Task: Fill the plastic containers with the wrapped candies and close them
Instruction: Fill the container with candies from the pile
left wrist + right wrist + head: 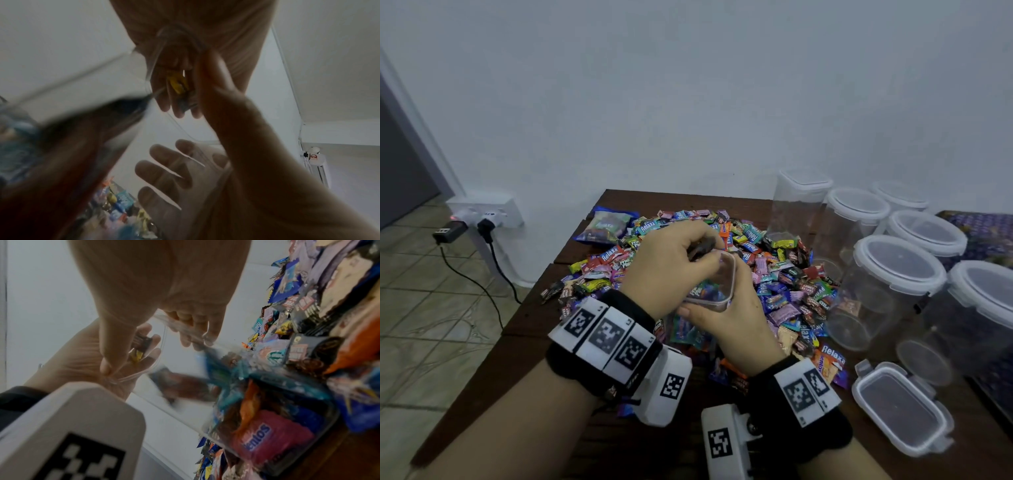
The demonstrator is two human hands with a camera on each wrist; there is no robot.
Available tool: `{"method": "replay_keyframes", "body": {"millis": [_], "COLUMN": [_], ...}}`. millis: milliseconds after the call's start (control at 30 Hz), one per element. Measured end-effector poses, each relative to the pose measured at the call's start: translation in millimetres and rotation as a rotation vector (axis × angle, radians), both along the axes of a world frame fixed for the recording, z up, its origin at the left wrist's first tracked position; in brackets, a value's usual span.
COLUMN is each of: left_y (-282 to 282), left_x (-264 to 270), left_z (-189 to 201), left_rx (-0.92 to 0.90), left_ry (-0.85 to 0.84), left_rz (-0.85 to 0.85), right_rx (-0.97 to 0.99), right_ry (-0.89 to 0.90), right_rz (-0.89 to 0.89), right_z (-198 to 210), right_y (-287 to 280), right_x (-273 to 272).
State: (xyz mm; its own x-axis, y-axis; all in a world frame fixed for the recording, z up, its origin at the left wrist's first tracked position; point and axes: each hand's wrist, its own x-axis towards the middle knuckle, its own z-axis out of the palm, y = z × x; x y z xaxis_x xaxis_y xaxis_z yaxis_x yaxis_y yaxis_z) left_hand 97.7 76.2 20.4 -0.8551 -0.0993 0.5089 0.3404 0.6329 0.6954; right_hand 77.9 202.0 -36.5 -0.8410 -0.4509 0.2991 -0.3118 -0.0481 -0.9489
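Filling only the first clear container (717, 284), gripped at its rim by the right hand (736, 322) above the candy pile (784, 274) on the worktop (619, 442). Left hand (671, 263) pinching a few candies over the opening. Container partly filled; lid (900, 407) lying off; other containers (893, 291) empty.

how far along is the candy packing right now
Early. Nothing looks finished: the lidded containers along the table's right side look nearly empty. In hand: the right hand holds an open container, partly filled, while the left hand drops candies in. Left: most of the candy pile, plus its loose lid.
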Motion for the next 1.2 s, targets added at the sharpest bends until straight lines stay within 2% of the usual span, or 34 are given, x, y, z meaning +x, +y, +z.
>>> {"method": "replay_keyframes", "body": {"millis": [300,533,667,733,867,967,1033,1100,1200], "left_y": [0.9,-1.6,-19.0,-34.5,-60.7,-72.3,-75.0,-76.3,-76.0], "left_x": [1.6,6.1,5.0,4.5,7.1,10.0,11.9,14.5,21.8], "left_z": [-5.4,-5.9,-7.1,-9.7,-17.8,-27.3,-32.9,-37.8,-38.9], "left_rx": [0.068,0.200,0.362,0.380,0.394,0.348,0.232,0.033,-0.215], "left_ry": [0.012,0.072,0.087,0.066,-0.023,-0.153,-0.317,-0.525,-0.767], "left_rz": [-0.020,-0.009,0.044,0.120,0.234,0.302,0.327,0.321,0.198], "right_rx": [-0.019,0.000,0.061,0.184,0.572,0.749,0.850,0.950,1.129], "right_ry": [0.002,-0.018,-0.043,-0.055,-0.001,0.042,0.079,0.106,0.110], "right_rz": [-0.001,0.002,-0.006,0.008,0.037,0.047,0.021,-0.043,-0.051], "right_z": [0.4,5.6,3.1,-0.8,-4.1,-0.4,1.6,5.6,12.9], "right_y": [-0.4,1.8,7.7,11.6,27.4,37.4,41.6,46.4,54.6], "right_x": [-0.4,3.9,5.5,5.7,-1.4,-9.3,-14.9,-20.4,-22.5]}}
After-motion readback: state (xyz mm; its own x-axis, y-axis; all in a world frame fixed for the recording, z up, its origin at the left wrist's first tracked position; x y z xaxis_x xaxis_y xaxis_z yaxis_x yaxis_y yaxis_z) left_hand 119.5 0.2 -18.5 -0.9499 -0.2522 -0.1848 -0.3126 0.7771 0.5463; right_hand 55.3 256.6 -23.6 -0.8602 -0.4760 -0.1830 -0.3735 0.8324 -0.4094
